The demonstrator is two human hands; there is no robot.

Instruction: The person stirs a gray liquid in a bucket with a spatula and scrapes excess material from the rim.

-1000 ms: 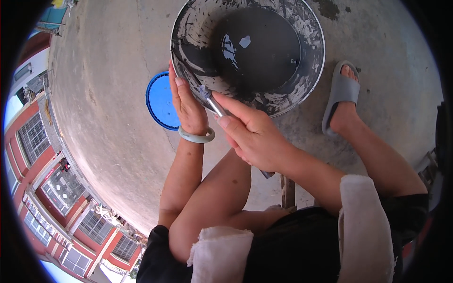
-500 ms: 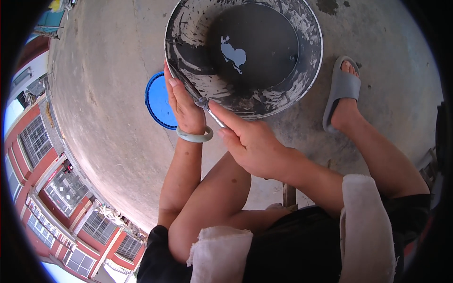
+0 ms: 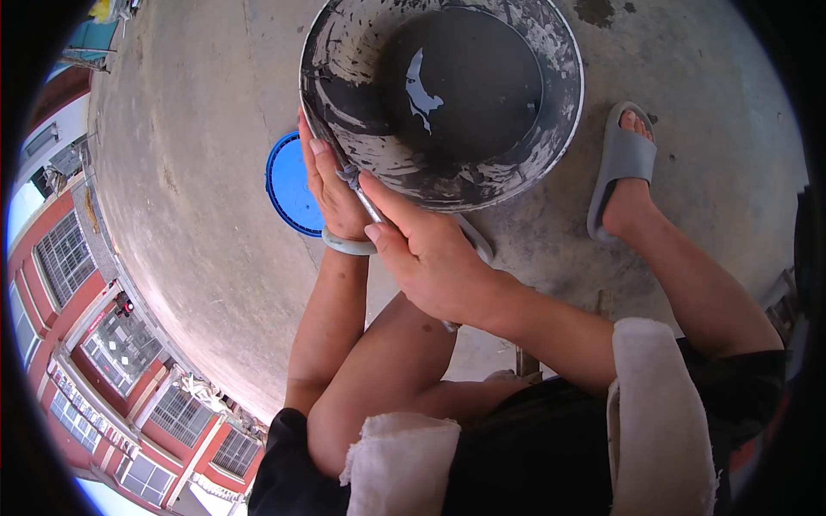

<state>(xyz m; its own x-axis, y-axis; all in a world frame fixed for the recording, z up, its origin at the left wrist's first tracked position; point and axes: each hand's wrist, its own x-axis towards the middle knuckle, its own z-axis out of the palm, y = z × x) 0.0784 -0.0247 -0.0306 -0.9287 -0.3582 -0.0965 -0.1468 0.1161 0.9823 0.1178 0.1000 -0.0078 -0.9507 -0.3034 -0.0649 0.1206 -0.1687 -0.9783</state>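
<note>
A large round basin point(image 3: 447, 205) has grey-smeared inner walls and dark, still liquid point(image 3: 482, 95) in its bottom, with a pale reflection on it. My left hand point(image 3: 331, 185), a bangle on its wrist, rests against the basin's left near side, fingers stretched along the outside of the rim. My right hand point(image 3: 439, 262) is closed round the shiny handle of a long slim tool point(image 3: 372, 206), index finger reaching along it. A grey lump sits where handle meets dark front end, which lies along the basin's near left wall; its exact kind cannot be told.
A blue round lid or bucket top point(image 3: 292, 185) is on the concrete floor left of the basin, partly behind my left hand. My sandalled foot point(image 3: 628, 163) stands to the right. A wooden leg point(image 3: 527, 357) shows below my right forearm. Red buildings point(image 3: 95, 344) line the far left.
My right hand and the tool have moved a little up and left along the rim. The reflection on the liquid has changed shape. My left hand stays nearly in place.
</note>
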